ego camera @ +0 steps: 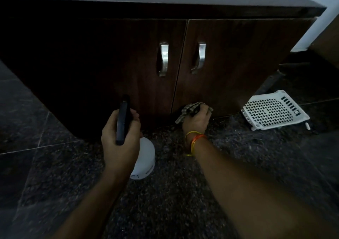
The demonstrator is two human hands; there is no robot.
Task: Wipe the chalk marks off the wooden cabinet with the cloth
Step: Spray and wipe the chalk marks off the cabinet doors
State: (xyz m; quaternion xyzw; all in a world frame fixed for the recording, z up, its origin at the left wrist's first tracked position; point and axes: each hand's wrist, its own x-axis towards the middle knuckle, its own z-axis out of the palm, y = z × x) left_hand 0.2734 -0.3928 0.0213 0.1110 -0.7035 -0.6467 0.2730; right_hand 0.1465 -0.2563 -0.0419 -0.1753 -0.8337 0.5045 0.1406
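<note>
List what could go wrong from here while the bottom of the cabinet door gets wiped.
1. The scene is dim, and no chalk marks show on the cabinet, so leftover streaks may be missed.
2. The right hand presses the cloth at the door's bottom edge; the cloth might drag on the speckled floor and pick up grit.
3. The left hand grips a dark phone-like object directly over a white container; it could slip and fall.

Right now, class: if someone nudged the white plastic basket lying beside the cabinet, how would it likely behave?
The white basket looks thin and perforated, so probably light. It rests tilted on the polished stone floor, so it would likely slide or rock easily. Its rigid lattice probably keeps its shape.
</note>
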